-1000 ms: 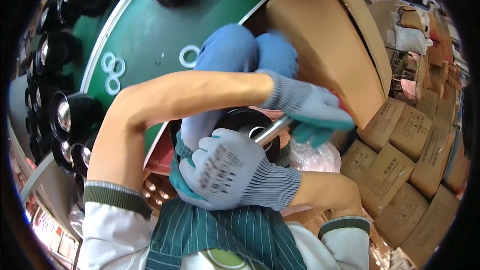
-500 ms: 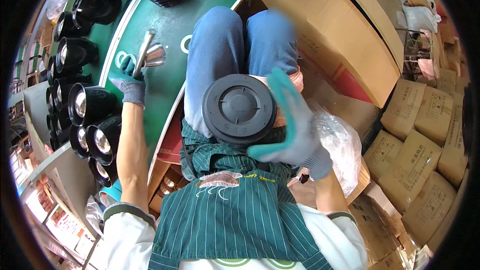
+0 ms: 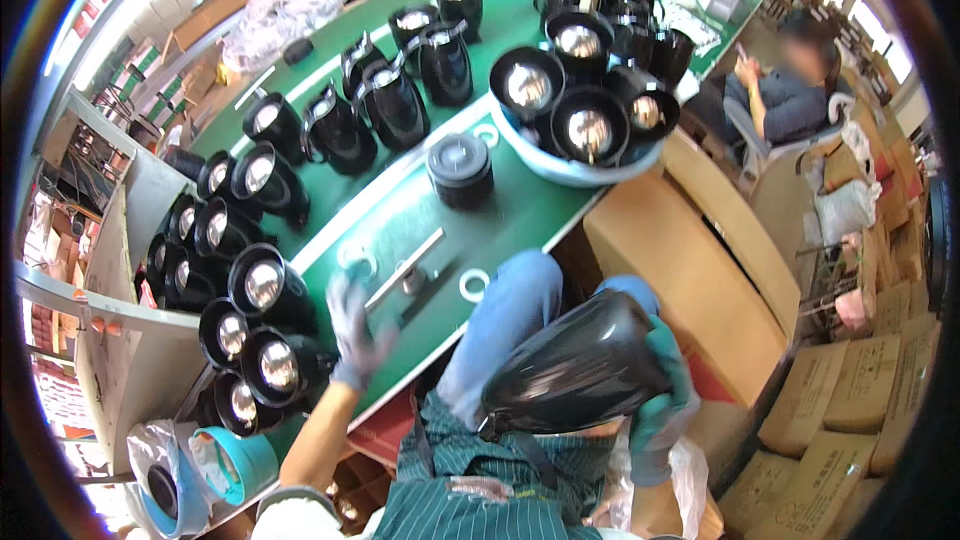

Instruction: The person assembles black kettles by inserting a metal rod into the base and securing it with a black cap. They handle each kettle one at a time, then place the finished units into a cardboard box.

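Left hand spread and blurred, right hand gripping

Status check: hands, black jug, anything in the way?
Right hand gripping black jug, tilted. Left hand open, blurred, beside metal rod. Nothing visibly blocking jug.

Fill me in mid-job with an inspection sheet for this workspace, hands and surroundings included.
Surface: green table, with rows of black vessels along it.
Job's things: one large black vessel held tilted over the lap; metal rod lying on the table; white rings and stacked black lids nearby.
Clutter: clear plastic wrap at the far left; pale blue basin filled with vessels.
Grippers: gloved left hand blurred, fingers open beside the rod, contact unclear; gloved right hand gripping the large vessel.
Cables: nothing seen.
Surroundings: open cardboard box at the right; stacked cartons beyond; another person seated at upper right.
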Motion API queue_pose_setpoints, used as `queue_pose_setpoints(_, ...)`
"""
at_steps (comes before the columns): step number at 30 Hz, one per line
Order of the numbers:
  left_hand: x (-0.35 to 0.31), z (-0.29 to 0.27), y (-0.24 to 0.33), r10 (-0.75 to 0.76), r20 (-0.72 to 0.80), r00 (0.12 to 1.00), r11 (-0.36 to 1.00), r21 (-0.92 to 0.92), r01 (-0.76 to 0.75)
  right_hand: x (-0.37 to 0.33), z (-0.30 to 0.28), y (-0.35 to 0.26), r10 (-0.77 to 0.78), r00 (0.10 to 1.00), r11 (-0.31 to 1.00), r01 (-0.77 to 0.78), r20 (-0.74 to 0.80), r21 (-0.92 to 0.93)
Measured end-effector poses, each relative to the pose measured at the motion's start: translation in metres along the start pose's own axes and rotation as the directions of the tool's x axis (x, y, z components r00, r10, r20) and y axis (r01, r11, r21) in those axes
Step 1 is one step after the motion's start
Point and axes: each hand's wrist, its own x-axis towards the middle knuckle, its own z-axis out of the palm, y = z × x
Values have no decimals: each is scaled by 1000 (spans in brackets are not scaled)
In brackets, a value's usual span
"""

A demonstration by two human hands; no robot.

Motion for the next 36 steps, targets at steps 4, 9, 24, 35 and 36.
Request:
queue_pose_setpoints(4, 40, -15, 74, 117, 57, 992, 900, -428, -82, 58, 37, 23, 301, 953, 832, -240, -43, 500)
queue_pose_setpoints(9, 92, -10, 61, -461, 136, 877, 509, -769, 386, 156, 112, 29, 314, 901, 519, -426, 298, 741)
queue_pose_setpoints(24, 553, 277, -135, -135, 216, 967, 986, 128, 109, 99, 46, 128, 348, 894, 651, -447, 282, 613)
queue_pose_setpoints(35, 587, 321, -174, -245, 321, 915, 873, 483, 64, 176, 44, 157, 523, 796, 612, -599, 304, 516)
queue_pose_setpoints(36, 600, 313, -185, -294, 244, 924, 876, 455, 158, 180, 46, 161, 524, 795, 611, -600, 304, 516)
